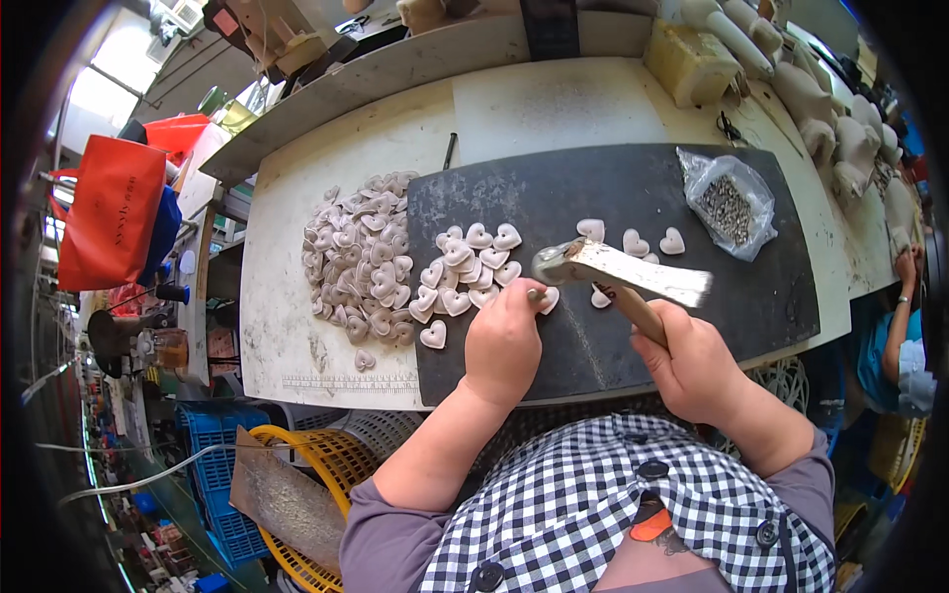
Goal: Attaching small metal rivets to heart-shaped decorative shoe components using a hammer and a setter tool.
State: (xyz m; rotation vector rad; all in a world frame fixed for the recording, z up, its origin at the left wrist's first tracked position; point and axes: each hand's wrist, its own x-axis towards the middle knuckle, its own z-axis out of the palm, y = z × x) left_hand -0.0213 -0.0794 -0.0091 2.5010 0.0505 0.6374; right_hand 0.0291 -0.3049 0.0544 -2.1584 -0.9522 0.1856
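Note:
My right hand (690,364) is wrapped round the wooden handle of a hammer (647,275), whose metal head is raised over the dark mat (593,366). Closed just left of it, my left hand (504,341) grips a short metal rod like a punch (536,295); only its top end shows. A heart-shaped padded piece (550,299) lies by my left fingers. To the left, several loose pale hearts (465,265) rest on the mat, next to a big heap of hearts (358,252). A few more hearts (635,242) lie beyond the hammer, which partly hides some.
An open plastic bag of small metal pieces (732,210) sits at the mat's right. Farther back are a dark rod (451,150), scissors (730,127) and a yellowish block (689,61). A yellow basket (321,465) stands below the table's front left. Another person's arm (902,306) shows far right.

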